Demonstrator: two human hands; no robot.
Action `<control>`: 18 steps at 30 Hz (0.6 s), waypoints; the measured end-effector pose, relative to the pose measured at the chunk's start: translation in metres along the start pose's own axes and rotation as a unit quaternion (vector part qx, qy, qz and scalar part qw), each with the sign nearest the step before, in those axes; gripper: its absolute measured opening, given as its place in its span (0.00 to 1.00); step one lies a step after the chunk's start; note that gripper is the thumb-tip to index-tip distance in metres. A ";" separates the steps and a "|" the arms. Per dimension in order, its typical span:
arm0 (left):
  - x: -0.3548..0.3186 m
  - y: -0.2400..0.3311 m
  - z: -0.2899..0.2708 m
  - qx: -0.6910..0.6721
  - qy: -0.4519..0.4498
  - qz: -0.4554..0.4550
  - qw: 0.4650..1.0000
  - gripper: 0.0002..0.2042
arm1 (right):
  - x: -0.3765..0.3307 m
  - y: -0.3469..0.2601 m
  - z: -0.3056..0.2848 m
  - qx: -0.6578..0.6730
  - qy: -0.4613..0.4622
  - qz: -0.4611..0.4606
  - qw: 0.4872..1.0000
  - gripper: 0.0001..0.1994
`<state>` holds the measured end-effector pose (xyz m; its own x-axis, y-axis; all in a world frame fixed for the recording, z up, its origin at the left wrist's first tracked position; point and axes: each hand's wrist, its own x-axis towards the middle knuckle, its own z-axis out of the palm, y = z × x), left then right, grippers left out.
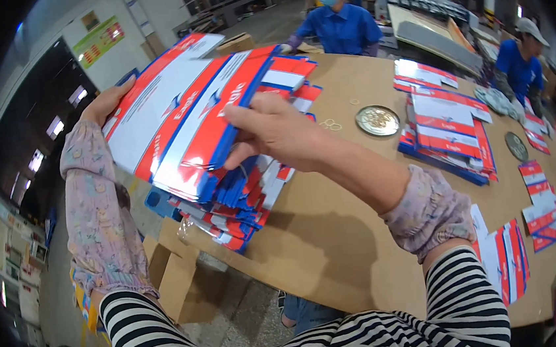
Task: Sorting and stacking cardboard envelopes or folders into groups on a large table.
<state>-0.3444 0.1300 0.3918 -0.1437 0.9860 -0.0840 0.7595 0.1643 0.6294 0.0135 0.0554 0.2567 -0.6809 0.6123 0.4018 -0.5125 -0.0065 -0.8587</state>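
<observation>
In my hands is a bunch of flat printed cartons, red, white and blue, fanned out and tilted above the table's left edge. My left hand is closed on their far left edge, its fingers partly hidden behind them. My right hand has its thumb and fingers closed round their right edge. Just below lies an uneven pile of similar cartons at the table edge; the held cartons hide much of it, and I cannot tell whether they touch.
A brown-topped table carries a round dish of rubber bands, loose rubber bands and a carton stack. More cartons lie at right. An open cardboard box stands below the left edge. Two people in blue work across the table.
</observation>
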 end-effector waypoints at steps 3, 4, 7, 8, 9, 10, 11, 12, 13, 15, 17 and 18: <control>0.026 -0.029 -0.002 0.156 0.036 0.038 0.986 0.35 | 0.013 0.017 -0.007 0.030 0.017 0.030 0.999 0.18; 0.034 -0.042 -0.002 0.196 0.050 0.058 0.978 0.35 | 0.016 0.020 -0.013 0.033 0.017 0.048 0.998 0.18; 0.052 -0.056 0.001 0.204 0.067 0.108 0.971 0.31 | 0.009 0.013 -0.032 -0.022 0.023 0.111 0.993 0.19; 0.055 -0.057 -0.004 0.206 0.056 0.102 0.972 0.29 | 0.009 0.015 -0.033 -0.009 0.032 0.100 0.994 0.21; 0.033 -0.090 -0.057 0.340 0.042 0.294 0.893 0.24 | 0.013 0.014 -0.012 -0.027 0.012 0.096 0.995 0.21; 0.066 -0.035 0.022 0.190 0.005 0.206 0.960 0.20 | 0.004 0.015 -0.052 -0.027 0.066 0.102 0.992 0.21; 0.061 -0.045 0.005 0.191 0.007 0.192 0.963 0.19 | 0.009 0.020 -0.046 -0.033 0.059 0.084 0.994 0.20; 0.059 -0.045 -0.006 0.224 0.004 0.207 0.952 0.18 | 0.012 0.024 -0.043 0.009 0.034 0.044 0.998 0.20; 0.060 -0.053 -0.017 0.212 -0.005 0.255 0.944 0.17 | 0.021 0.029 -0.042 -0.002 0.028 0.036 0.999 0.20; 0.063 -0.068 -0.033 0.211 -0.008 0.178 0.961 0.16 | 0.011 0.026 -0.039 -0.052 0.026 0.044 0.997 0.21; 0.063 -0.083 -0.049 0.191 0.003 0.146 0.971 0.19 | -0.024 0.005 -0.041 -0.201 -0.005 0.032 0.979 0.20; 0.059 -0.093 -0.064 0.172 0.014 0.135 0.976 0.20 | -0.050 0.000 -0.043 -0.291 0.000 -0.012 0.957 0.18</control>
<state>-0.4643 0.1713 0.3782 0.0764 0.9944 0.0736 0.9396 -0.0965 0.3284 0.0706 0.0587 0.2231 -0.6729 0.6070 0.4227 -0.1496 0.4480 -0.8814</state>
